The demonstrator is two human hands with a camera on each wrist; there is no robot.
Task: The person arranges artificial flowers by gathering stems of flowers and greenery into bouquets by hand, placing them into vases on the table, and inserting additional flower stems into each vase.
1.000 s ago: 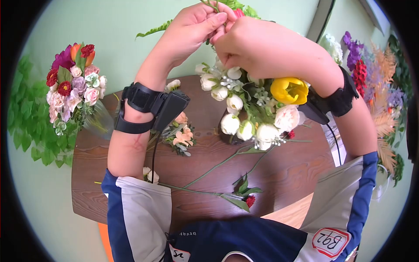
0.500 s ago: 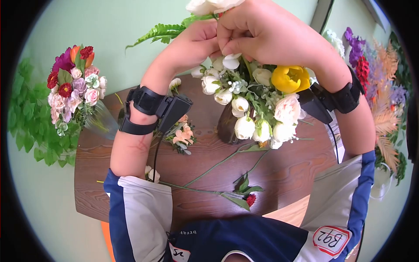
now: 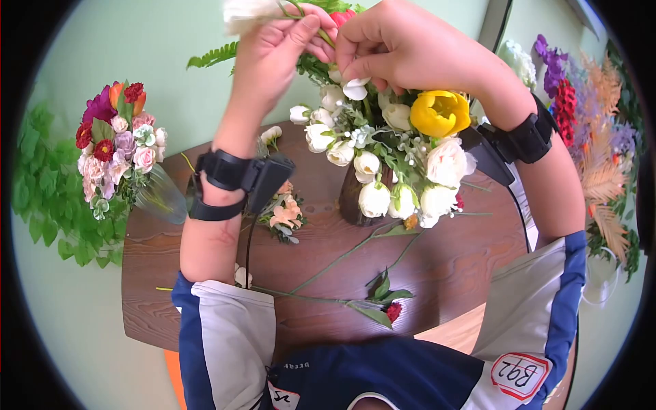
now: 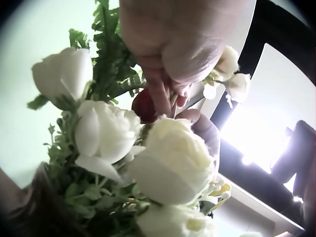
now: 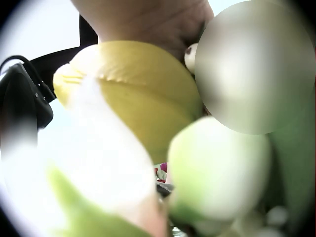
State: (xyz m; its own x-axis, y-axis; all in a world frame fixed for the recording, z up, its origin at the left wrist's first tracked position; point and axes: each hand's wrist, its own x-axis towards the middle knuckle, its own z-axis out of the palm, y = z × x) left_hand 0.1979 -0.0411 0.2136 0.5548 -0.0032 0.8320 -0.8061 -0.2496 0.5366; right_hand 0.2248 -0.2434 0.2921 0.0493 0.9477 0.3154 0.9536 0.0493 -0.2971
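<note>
My left hand (image 3: 277, 55) is raised above the table's far side and pinches the green stem of a white flower (image 3: 249, 14), whose head is blurred at the top edge. That stem slants down to the curled fingers of my right hand (image 3: 389, 51), which pinch close by its lower end; the fingertips are partly hidden. Just below the hands, white roses (image 3: 374, 199), a yellow tulip (image 3: 439, 114) and a pale pink rose (image 3: 445, 162) fill a dark vase (image 3: 359, 198). In the left wrist view, a red flower (image 4: 144, 106) shows behind the left fingers.
On the brown table (image 3: 273, 311) lie a red flower with a long stem (image 3: 393, 312) and peach flowers (image 3: 285, 213). At the left, a mixed bouquet (image 3: 113, 143) leans in a glass vase (image 3: 160, 195). More flowers (image 3: 567, 116) stand along the right side.
The white flower has come into view at the top and swung left with my left hand. My right hand stays over the vase, its fingers curled. The vase's flowers have shifted slightly.
</note>
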